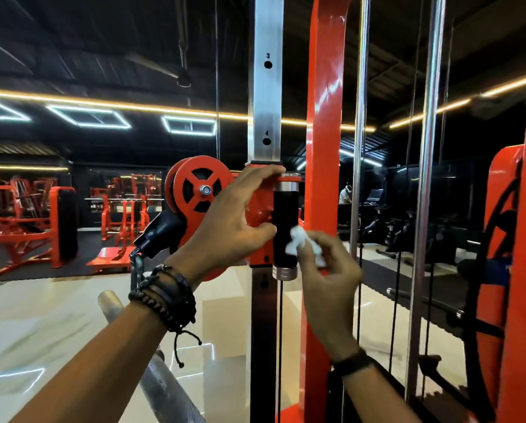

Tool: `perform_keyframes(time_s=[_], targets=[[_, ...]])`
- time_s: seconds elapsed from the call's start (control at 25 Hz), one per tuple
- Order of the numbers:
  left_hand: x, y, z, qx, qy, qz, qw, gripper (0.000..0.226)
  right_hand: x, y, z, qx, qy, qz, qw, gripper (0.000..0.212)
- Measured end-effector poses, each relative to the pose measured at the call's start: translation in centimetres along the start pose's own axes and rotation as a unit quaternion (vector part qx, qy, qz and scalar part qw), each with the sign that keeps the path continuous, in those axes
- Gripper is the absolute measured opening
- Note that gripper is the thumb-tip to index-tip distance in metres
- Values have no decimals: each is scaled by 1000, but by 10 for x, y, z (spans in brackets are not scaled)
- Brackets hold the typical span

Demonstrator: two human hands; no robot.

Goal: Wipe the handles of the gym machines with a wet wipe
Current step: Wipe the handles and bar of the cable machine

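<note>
**Wipe against the black handle at frame centre**

I see the black handle (281, 227) standing upright just right of centre, silver caps at its top and bottom, fixed to the red carriage (260, 209) on the steel post (266, 87). The white wipe (301, 244) is bunched against the handle's lower right side. My right hand (328, 270) pinches the wipe, fingers (309, 254) curled round it. My left hand (228, 221) grips the carriage, thumb near the handle and forefinger hooked over the top. Left of the carriage sits the red pulley wheel (199, 190). A knurled bar (160, 383) runs along the lower left, above the pale floor (41, 315). Red machines (20, 221) stand at far left.
</note>
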State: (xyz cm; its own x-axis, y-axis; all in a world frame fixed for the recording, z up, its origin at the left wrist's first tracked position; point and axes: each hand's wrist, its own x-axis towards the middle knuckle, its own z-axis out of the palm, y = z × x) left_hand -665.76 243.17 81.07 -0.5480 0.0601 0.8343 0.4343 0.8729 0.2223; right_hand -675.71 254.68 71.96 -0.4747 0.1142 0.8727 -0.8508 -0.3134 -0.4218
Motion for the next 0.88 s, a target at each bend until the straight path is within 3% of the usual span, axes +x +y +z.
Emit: perform_keyframes(time_s=[0.16,0.4,0.64,0.88], targets=[[-2,-1,0,-16,6,10,1000,75,62,-17,16,36,4,11,999,12],[-3,-1,1,-38,3,7,999,74,-4,7,-6,97,-61,132,985,19],[-3,-2,1,-35,7,10,999,75,73,-18,12,168,-85,134,973,16],[-2,-1,0,-17,11,2,1000,75,13,10,-15,134,-217,254,933,19]])
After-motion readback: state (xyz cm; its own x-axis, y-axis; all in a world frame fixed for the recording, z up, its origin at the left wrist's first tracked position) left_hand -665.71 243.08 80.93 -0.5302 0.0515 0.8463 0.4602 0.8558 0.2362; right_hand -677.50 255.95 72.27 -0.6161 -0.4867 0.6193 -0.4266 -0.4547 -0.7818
